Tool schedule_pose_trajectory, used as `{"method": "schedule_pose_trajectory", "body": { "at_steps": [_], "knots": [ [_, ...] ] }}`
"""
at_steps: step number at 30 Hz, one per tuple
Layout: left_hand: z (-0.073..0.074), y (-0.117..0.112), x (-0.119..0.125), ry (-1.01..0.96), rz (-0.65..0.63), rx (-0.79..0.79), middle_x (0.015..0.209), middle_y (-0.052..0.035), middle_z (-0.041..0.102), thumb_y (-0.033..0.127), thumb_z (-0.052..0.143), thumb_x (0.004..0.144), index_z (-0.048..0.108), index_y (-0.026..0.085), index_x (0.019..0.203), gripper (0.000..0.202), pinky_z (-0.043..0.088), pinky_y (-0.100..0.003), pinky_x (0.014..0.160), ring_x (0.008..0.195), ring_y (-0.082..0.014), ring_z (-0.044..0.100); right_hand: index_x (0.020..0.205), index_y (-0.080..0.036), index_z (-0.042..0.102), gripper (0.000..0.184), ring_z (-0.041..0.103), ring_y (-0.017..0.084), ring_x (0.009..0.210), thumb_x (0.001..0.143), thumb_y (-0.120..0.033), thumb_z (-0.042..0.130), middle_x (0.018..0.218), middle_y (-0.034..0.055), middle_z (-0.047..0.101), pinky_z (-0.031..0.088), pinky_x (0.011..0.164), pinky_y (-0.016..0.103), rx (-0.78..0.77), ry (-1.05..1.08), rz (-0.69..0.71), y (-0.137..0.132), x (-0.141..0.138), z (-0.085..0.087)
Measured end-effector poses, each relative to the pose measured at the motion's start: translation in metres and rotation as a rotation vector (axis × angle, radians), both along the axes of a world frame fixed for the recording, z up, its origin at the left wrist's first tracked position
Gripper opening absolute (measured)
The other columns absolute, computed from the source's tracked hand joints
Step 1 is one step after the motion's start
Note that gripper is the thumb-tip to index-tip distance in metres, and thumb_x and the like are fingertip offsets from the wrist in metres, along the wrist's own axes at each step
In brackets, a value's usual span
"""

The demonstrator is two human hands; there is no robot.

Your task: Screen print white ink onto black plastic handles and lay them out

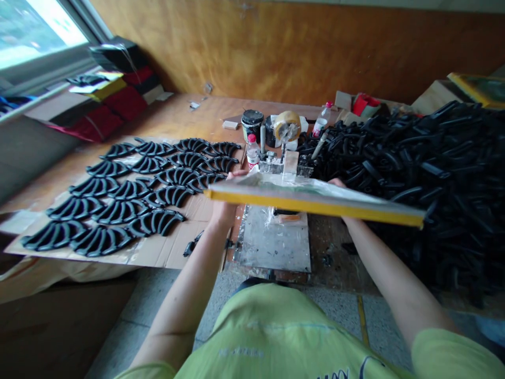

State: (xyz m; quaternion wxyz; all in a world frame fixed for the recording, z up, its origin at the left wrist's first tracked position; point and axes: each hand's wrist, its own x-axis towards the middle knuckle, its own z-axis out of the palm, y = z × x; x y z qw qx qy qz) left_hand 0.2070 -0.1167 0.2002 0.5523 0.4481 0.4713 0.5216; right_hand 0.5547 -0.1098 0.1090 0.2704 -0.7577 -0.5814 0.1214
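A screen-printing frame (315, 202) with yellow tape along its near edge is tilted up over a grey metal base plate (276, 245). My left hand (235, 176) grips its left side, with most of the fingers hidden behind the frame. On the opposite side my right hand (337, 183) is closed on it too, largely out of sight. Under the raised edge, a dark piece (286, 212) lies on the plate near an orange-brown strip. Behind the frame stands a clamp (272, 166) spotted with paint.
Rows of curved black parts (114, 209) lie on cardboard (173, 247) to the left. A big heap of black parts (414, 158) fills the right. Bottles (252, 150), a paint tub (252, 123) and a tape roll (287, 126) stand behind the clamp.
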Motion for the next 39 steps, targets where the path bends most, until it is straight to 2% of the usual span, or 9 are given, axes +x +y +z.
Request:
{"method": "schedule_pose_trajectory", "body": {
  "at_steps": [5, 10, 14, 16, 21, 25, 29, 33, 39],
  "knots": [
    [-0.011, 0.003, 0.019, -0.107, 0.095, -0.013, 0.09, -0.0059, 0.069, 0.061, 0.048, 0.087, 0.058, 0.017, 0.117, 0.054, 0.051, -0.021, 0.057, 0.075, -0.015, 0.066, 0.11, -0.019, 0.063, 0.031, 0.056, 0.025, 0.106, 0.08, -0.025, 0.069, 0.109, 0.0088, 0.065, 0.044, 0.091, 0.038, -0.021, -0.119, 0.441, -0.038, -0.058, -0.036],
    [-0.078, -0.069, 0.033, -0.093, -0.216, -0.534, 0.096, -0.0128, 0.072, 0.061, 0.056, 0.083, 0.056, 0.015, 0.117, 0.057, 0.053, -0.026, 0.053, 0.077, -0.021, 0.069, 0.097, -0.019, 0.065, 0.014, 0.052, 0.025, 0.099, 0.09, -0.029, 0.058, 0.097, 0.0096, 0.062, 0.042, 0.089, 0.038, 0.089, -0.238, 0.481, -0.071, -0.132, -0.018],
    [-0.122, -0.113, 0.011, -0.099, -0.083, -0.633, 0.091, -0.0112, 0.072, 0.055, 0.054, 0.086, 0.06, 0.015, 0.1, 0.042, 0.052, -0.025, 0.053, 0.078, -0.0223, 0.071, 0.103, -0.023, 0.066, 0.019, 0.053, 0.02, 0.096, 0.096, -0.029, 0.049, 0.094, 0.0055, 0.064, 0.042, 0.086, 0.033, 0.177, -0.254, 0.89, -0.102, -0.15, -0.013],
    [-0.142, -0.125, -0.022, -0.027, 0.087, -0.624, 0.092, -0.0104, 0.073, 0.052, 0.045, 0.091, 0.06, 0.016, 0.098, 0.04, 0.052, -0.026, 0.053, 0.078, -0.0219, 0.072, 0.104, -0.024, 0.067, 0.02, 0.054, 0.02, 0.094, 0.096, -0.027, 0.048, 0.093, 0.005, 0.065, 0.043, 0.084, 0.032, 0.13, -0.283, 0.802, -0.107, -0.117, -0.017],
    [-0.188, -0.138, -0.122, 0.136, 0.548, -0.753, 0.07, -0.008, 0.069, 0.045, 0.025, 0.096, 0.058, 0.016, 0.089, 0.044, 0.055, -0.028, 0.057, 0.065, -0.0197, 0.07, 0.109, -0.018, 0.067, 0.024, 0.057, 0.026, 0.097, 0.091, -0.02, 0.051, 0.101, 0.0154, 0.064, 0.045, 0.077, 0.035, -0.128, -0.467, -0.067, -0.101, 0.034, -0.034],
    [-0.204, -0.125, -0.159, 0.25, 0.523, -0.832, 0.06, -0.0071, 0.065, 0.049, 0.036, 0.091, 0.059, 0.016, 0.091, 0.04, 0.054, -0.031, 0.053, 0.057, -0.0213, 0.066, 0.116, -0.021, 0.065, 0.031, 0.064, 0.026, 0.092, 0.086, -0.021, 0.056, 0.1, 0.0139, 0.068, 0.048, 0.074, 0.034, -0.341, -0.39, -0.172, -0.099, 0.094, -0.048],
    [-0.201, -0.112, -0.157, 0.333, 0.494, -0.791, 0.059, -0.0085, 0.064, 0.049, 0.03, 0.093, 0.06, 0.013, 0.097, 0.047, 0.054, -0.03, 0.053, 0.056, -0.0212, 0.066, 0.102, -0.021, 0.069, 0.025, 0.068, 0.023, 0.08, 0.077, -0.023, 0.065, 0.088, 0.0089, 0.072, 0.052, 0.074, 0.034, -0.383, -0.144, -0.164, -0.098, 0.1, -0.054],
    [-0.202, -0.123, -0.148, 0.366, 0.568, -0.746, 0.068, -0.013, 0.066, 0.05, 0.018, 0.095, 0.06, 0.009, 0.102, 0.06, 0.055, -0.03, 0.056, 0.06, -0.0204, 0.068, 0.095, -0.018, 0.068, 0.034, 0.067, 0.019, 0.058, 0.069, -0.039, 0.074, 0.082, 0.0085, 0.072, 0.054, 0.056, 0.031, -0.313, 0.391, -0.19, -0.092, 0.087, -0.051],
    [-0.21, -0.123, -0.154, 0.419, 0.506, -0.796, 0.07, -0.0181, 0.068, 0.06, 0.029, 0.09, 0.065, 0.009, 0.09, 0.061, 0.054, -0.034, 0.055, 0.062, -0.0258, 0.068, 0.089, -0.019, 0.07, 0.039, 0.066, 0.019, 0.056, 0.068, -0.052, 0.073, 0.076, 0.0071, 0.073, 0.053, 0.053, 0.03, -0.194, 0.446, -0.01, -0.055, -0.014, -0.025]
  ]
}}
